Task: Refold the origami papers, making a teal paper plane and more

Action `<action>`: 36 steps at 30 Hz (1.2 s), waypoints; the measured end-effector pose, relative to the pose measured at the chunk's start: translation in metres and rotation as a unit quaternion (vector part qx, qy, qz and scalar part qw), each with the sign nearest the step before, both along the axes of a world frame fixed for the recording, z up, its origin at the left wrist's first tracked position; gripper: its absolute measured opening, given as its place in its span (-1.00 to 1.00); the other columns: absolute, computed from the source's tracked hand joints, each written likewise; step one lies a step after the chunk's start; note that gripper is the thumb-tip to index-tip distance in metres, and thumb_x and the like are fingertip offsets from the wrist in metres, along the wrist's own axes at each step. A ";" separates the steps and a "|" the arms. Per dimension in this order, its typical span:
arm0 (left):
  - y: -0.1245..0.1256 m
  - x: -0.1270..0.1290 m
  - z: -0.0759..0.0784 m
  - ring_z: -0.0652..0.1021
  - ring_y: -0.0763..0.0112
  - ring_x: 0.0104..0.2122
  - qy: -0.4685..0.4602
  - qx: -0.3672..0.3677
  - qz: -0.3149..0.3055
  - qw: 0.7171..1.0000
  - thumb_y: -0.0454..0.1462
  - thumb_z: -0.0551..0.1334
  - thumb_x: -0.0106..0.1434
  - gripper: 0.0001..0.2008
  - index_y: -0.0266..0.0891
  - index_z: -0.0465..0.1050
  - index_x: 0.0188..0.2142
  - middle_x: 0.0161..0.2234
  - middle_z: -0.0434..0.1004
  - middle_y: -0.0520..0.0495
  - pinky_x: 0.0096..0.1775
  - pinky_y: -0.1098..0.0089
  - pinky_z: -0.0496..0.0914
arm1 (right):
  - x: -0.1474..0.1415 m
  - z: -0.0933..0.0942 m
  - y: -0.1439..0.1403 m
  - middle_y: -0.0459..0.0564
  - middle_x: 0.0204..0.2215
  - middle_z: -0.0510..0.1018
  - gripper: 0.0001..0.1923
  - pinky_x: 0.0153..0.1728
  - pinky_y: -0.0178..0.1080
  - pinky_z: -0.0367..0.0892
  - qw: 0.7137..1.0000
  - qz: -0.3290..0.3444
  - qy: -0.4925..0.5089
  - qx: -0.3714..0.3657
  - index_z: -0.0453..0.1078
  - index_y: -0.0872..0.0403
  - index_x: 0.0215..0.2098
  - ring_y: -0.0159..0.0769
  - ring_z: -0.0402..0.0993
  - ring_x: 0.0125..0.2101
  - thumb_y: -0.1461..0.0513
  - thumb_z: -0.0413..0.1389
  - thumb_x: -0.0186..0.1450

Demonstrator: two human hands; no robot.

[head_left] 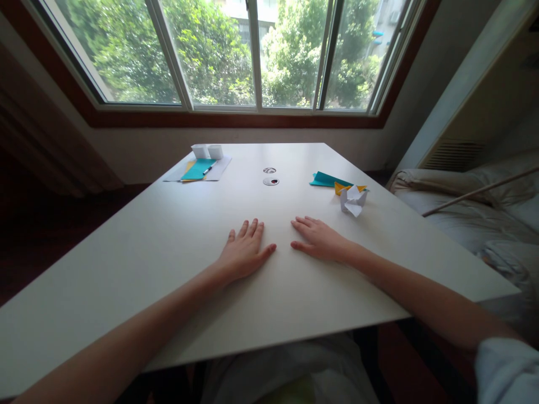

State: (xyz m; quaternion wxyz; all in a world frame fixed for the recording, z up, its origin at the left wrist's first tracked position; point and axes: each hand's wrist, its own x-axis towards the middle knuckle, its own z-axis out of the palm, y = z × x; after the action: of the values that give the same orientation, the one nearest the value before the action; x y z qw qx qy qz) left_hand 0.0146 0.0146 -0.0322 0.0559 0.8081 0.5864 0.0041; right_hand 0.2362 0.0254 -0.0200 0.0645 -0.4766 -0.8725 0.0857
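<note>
My left hand point(245, 251) lies flat on the white table point(269, 308), palm down, with its fingers spread and nothing in it. Across a small gap, my right hand point(315, 238) rests palm down too, fingers stretched toward the left and the thumb apart. Nearest to the right hand is a folded white paper piece point(353, 200), beyond it and to the right. An orange folded paper boat point(342, 188) sits just behind that, partly hidden. A teal folded paper piece, like a paper plane point(329, 179), lies behind the boat. Neither hand touches these folded papers.
At the far left, teal paper point(197, 169) lies over orange and white sheets, with a pen point(209, 167) on top. Two small white containers point(208, 151) stand behind. Two round discs point(270, 181) lie mid-table. A sofa point(455, 207) stands to the right, a window point(223, 56) ahead.
</note>
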 end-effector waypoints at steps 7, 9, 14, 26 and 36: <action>0.002 -0.015 0.017 0.26 0.13 0.11 -0.043 0.098 -0.059 0.992 -0.05 -0.02 0.24 -0.51 -0.20 0.24 0.09 0.14 0.21 -0.18 0.06 0.13 0.16 | 0.043 0.054 0.006 0.00 -0.16 0.51 -0.63 -0.23 -0.22 0.32 0.981 -0.007 0.116 0.154 0.35 0.04 -0.04 -0.28 0.46 -0.30 0.07 -0.10 0.30; 0.003 -0.020 0.024 0.39 0.20 -0.01 -0.068 0.111 -0.073 0.989 -0.08 -0.02 0.25 -0.60 -0.17 0.35 -0.02 0.02 0.38 -0.12 -0.03 0.21 0.27 | 0.069 0.061 0.017 0.06 -0.18 0.50 -0.64 -0.16 -0.17 0.29 0.962 -0.081 0.097 0.240 0.38 0.08 -0.08 -0.19 0.42 -0.20 0.10 -0.09 0.29; 0.003 -0.023 0.032 0.49 0.27 -0.21 -0.110 0.114 -0.058 0.986 -0.10 -0.02 0.24 -0.68 -0.11 0.45 -0.21 -0.19 0.50 -0.02 -0.22 0.31 0.36 | 0.131 0.052 0.047 0.18 -0.11 0.42 -0.58 -0.17 -0.12 0.29 0.938 -0.203 0.033 0.278 0.37 0.15 -0.05 -0.09 0.38 -0.14 0.10 0.02 0.20; 0.003 -0.016 0.035 0.49 0.39 -0.42 -0.306 0.070 -0.075 0.947 -0.12 0.09 0.19 -0.72 -0.22 0.49 -0.33 -0.38 0.54 -0.07 -0.34 0.38 0.37 | 0.088 0.045 0.042 -0.07 -0.60 0.48 -0.70 -0.50 -0.24 0.37 0.898 -0.156 0.411 0.029 0.42 0.13 -0.35 -0.34 0.42 -0.58 0.07 0.17 0.07; -0.006 0.001 0.029 0.49 0.38 -0.40 -0.567 -0.110 -0.055 0.814 -0.09 0.25 0.09 -0.63 -0.32 0.42 -0.20 -0.34 0.50 -0.13 -0.48 0.46 0.39 | -0.017 0.017 -0.004 -0.12 -0.43 0.44 -0.74 -0.39 -0.22 0.44 0.815 0.004 0.533 -0.227 0.30 0.07 -0.37 -0.37 0.47 -0.45 0.13 0.22 0.05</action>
State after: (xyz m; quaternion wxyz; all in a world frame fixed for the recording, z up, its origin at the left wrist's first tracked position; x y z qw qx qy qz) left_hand 0.0152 0.0089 -0.0031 0.4674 0.6821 0.4016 0.3937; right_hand 0.2190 0.0211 -0.0028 0.4093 -0.3541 -0.6589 0.5225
